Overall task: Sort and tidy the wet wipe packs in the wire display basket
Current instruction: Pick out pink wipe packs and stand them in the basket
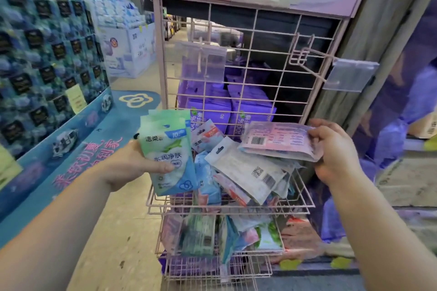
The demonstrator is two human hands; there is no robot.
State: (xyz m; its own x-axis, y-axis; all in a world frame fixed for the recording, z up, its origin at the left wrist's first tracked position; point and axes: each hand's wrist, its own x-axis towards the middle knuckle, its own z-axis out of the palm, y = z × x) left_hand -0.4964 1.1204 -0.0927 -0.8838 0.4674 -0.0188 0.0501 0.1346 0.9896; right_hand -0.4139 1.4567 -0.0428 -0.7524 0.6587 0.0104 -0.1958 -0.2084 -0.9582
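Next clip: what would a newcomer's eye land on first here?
The left hand holds up a fan of green wet wipe packs at the pink wire basket's left edge. The right hand grips pink packs barcode-up over the jumbled packs inside.

A pink wire display basket [298, 205] holds a loose jumble of flat plastic wet wipe packs, a white pack [246, 168] lying barcode-up on top. A fanned stack of green-and-blue packs [169, 151] stands upright over the basket's left edge, while pink packs [279, 139] lie flat, barcode-up, above its right rear corner.
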